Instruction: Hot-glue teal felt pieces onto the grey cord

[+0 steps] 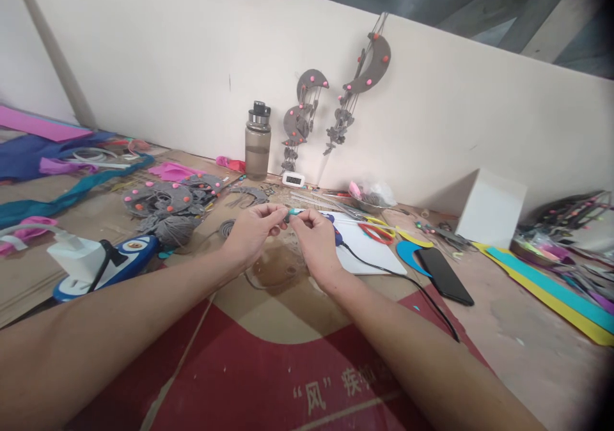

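Both my hands meet above the middle of the work surface, fingertips close together. My left hand [254, 231] is closed in a pinch on a small teal piece [291, 213]. From the other side my right hand [315, 242] pinches the same piece; its exact shape is too small to tell. Just behind my right hand lies a blue tool [338, 236], mostly hidden, with a black cord [374, 262] running off to the right. It rests on a white sheet [362, 261]. A coil of grey cord [226, 228] lies left of my left hand.
Left stand a power strip [137, 252] with a white plug [77, 255], grey yarn [175, 226] and grey felt crescents [158, 197]. A bottle [258, 149] and small clock [293, 180] stand by the wall. Right lie scissors [378, 231], a phone [445, 276] and coloured strips [551, 290].
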{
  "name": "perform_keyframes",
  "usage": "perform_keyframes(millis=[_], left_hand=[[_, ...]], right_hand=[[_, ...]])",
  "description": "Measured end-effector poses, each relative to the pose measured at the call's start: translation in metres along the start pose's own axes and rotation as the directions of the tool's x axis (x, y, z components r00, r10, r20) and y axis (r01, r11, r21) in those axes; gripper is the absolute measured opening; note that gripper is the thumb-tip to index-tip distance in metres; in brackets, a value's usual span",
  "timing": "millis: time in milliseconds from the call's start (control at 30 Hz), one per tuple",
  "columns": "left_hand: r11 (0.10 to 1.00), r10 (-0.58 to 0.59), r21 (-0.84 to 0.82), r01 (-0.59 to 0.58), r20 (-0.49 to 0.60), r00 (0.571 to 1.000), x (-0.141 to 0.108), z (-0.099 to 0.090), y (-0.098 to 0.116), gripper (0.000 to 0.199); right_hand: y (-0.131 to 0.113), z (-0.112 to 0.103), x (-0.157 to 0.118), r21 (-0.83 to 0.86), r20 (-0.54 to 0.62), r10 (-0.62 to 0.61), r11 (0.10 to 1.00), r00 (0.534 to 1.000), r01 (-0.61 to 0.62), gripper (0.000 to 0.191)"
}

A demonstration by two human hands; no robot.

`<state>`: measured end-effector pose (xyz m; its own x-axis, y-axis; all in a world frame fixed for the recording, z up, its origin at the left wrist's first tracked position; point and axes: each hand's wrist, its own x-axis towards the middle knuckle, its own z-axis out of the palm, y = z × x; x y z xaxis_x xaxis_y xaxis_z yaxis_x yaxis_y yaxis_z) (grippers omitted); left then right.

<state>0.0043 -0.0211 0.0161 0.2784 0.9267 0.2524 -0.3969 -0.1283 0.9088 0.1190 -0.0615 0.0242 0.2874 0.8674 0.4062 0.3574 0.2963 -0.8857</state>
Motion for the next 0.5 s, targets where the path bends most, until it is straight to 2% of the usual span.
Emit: perform_keyframes(millis=[200, 367, 500], left_hand=[[0.999, 0.002, 0.053, -0.001, -0.029, 1.000, 0.0008, -0.0012, -0.0001, 0.019], [0.996, -0.022, 0.081, 0.026, -0.051, 0.998, 0.0009, -0.0011, 0.0007, 0.020], [0.997, -0.014, 0.081, 0.016, -0.025, 1.000, -0.0003, -0.0002, 0.0012, 0.021]], right_hand=[[0.0013, 0.0011, -0.0011, -0.030, -0.013, -0.014, 0.999, 1.000, 0.013, 0.017], [0.0043, 0.0013, -0.0014, 0.053, -0.050, -0.005, 0.999, 0.999, 0.008, 0.018], [0.0066, 0.0007, -0.0002, 0.061, -0.014, 0.012, 0.998, 1.000, -0.011, 0.021]])
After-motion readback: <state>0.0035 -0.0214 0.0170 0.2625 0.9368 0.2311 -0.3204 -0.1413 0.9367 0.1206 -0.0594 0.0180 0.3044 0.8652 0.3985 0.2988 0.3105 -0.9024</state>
